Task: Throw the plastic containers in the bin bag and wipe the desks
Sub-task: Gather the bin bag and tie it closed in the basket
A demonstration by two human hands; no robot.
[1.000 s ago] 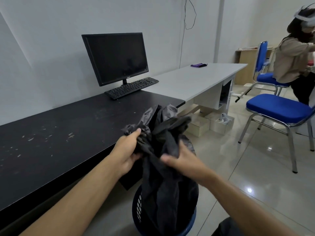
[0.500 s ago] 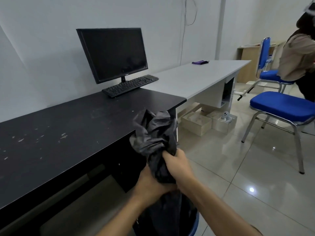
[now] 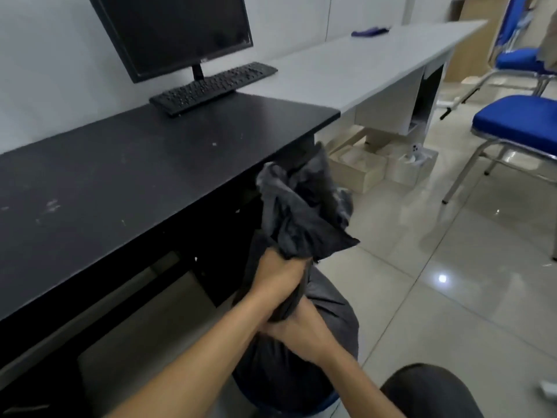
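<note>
A dark grey bin bag [image 3: 304, 206] stands in a blue basket [image 3: 324, 401] on the floor beside the black desk [image 3: 126, 176]. Its mouth is gathered into a twisted neck with loose plastic fanning out above. My left hand [image 3: 277, 279] grips the neck higher up. My right hand [image 3: 301, 333] grips it just below, against the bulging body of the bag. What the bag holds is hidden. The black desk top shows pale smudges and specks. The grey desk [image 3: 361, 64] adjoins it on the right.
A monitor [image 3: 177, 28] and keyboard [image 3: 211, 86] sit at the back of the black desk. A purple item [image 3: 369, 31] lies on the grey desk. Blue chairs [image 3: 518, 122] stand to the right on the tiled floor. Cardboard boxes [image 3: 358, 167] sit under the grey desk.
Both hands have closed together on the bag's neck, gathering the open mouth shut. The hands sank lower and the view tilted down toward the bag.
</note>
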